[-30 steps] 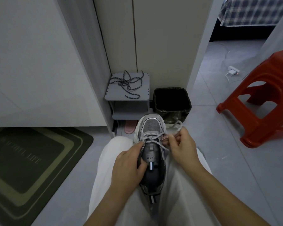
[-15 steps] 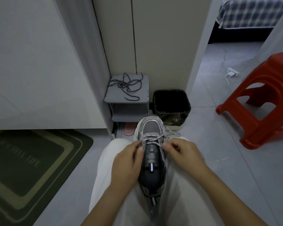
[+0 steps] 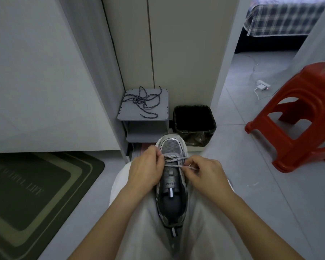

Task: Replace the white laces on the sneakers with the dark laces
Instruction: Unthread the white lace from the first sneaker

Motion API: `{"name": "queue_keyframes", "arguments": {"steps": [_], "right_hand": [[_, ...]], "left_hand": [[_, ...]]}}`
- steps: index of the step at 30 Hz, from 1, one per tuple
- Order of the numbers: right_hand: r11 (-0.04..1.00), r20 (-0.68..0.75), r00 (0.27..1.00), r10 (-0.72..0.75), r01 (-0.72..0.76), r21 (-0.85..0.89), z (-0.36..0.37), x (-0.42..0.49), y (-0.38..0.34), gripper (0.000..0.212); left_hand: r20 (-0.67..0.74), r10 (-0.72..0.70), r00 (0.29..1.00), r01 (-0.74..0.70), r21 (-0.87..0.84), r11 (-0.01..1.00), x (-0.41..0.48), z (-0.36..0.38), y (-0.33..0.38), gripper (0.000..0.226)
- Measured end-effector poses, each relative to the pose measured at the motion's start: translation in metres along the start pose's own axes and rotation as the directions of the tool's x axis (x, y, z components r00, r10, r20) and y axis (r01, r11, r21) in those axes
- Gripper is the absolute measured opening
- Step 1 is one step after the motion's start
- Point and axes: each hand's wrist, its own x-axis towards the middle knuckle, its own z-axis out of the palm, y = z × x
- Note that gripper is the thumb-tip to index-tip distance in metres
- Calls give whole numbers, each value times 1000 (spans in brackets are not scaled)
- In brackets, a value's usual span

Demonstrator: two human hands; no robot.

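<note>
We were in the unlacing step, i.e. white lace coming out, dark lacing not begun. The sneaker [image 3: 174, 186] lay in our lap betw. the thighs, toe pointing away from us, directly under and betw. both hands. The left hand [image 3: 146, 171] was curled at the shoe's left eyelet row, and its fingertips seemed to pinch the white lace [image 3: 174, 160] where it came out at that side. The right hand [image 3: 204, 174] pinched a loose strand of the same lace just right of the tongue, thumb & forefinger closed on it. Neither hand was released. Lace crossed only the rows nearest the toe, level w/ our fingertips. The tongue on the wrist side of the hands showed bare, so we judged most of the removal done on this shoe. The dark laces [image 3: 143, 102] lay in a loose tangle on the small grey shelf [image 3: 159, 117], well ahead of the left hand, past the toe, touched by neither hand. No 2nd sneaker was in view. The next move, as we judged it, called for the right hand to draw its strand out thru the eyelet while the left steadied the shoe. The last crossings would need the same, w/ a light pull so the tip wouldn't snag, then a reach fwd for the dark laces.
</note>
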Motion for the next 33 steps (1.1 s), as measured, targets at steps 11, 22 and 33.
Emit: {"name": "queue_keyframes", "arguments": {"steps": [11,22,33], "right_hand": [[993,20,997,-74,76,-90,11,8,-16,12],[997,18,1000,-17,18,-73,3,-3,-9,32],[1000,10,1000,-1,1,-17,6,-4,-11,13]], "left_hand": [[156,-5,988,27,-144,989,4,-2,-15,20],[-136,70,988,-54,120,991,8,-19,-26,21],[-57,-70,996,72,43,996,-12,10,-14,29]]}}
